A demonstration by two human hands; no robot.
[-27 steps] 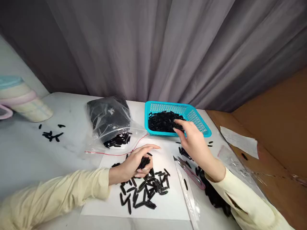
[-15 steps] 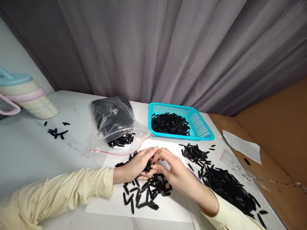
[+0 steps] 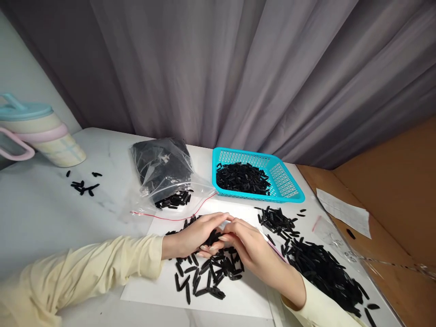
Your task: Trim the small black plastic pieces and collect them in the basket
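Observation:
My left hand (image 3: pixel 199 234) is curled, palm turned inward, around a small bunch of slim black strips (image 3: pixel 214 236). From the other side, my right hand (image 3: pixel 247 245) meets it with bent fingers, its thumb and fingertips closed at the same bunch. The fingertips of both hands touch or nearly touch, and part of the bunch is hidden behind them. Below and around the hands, a loose pile of similar black strips (image 3: pixel 207 277) lies on a white sheet (image 3: pixel 153 288).
A turquoise basket (image 3: pixel 295 194) holding black strips stands behind. Left of it lies a clear zip bag (image 3: pixel 163 165) of black material. More strips form a large heap (image 3: pixel 323 268) and a smaller heap (image 3: pixel 277 220) at right. A tumbler (image 3: pixel 57 141) stands far left; a paper (image 3: pixel 344 211) lies right.
The camera view has shifted slightly. Both hands stay together over the pile, with the right fingers bent a little differently over the bunch.

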